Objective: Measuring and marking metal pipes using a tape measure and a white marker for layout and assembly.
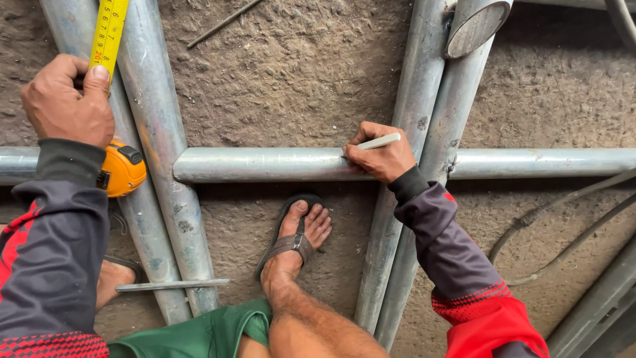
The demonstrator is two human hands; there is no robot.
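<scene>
Marking a measured spot on a galvanized pipe

The right hand (381,159) pinches a white marker (379,141), tip on the horizontal pipe (265,164) beneath it. The left hand (66,99) presses the yellow tape blade (109,30) under its thumb, tape case (122,170) just below. Crossing pipes (159,152) and a sandalled foot (295,238) crowd both grips; a steady stroke seems needed.

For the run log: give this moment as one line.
left hand: pins yellow tape measure to upright pipe | right hand: white marker on horizontal pipe | sandalled foot on ground
</scene>
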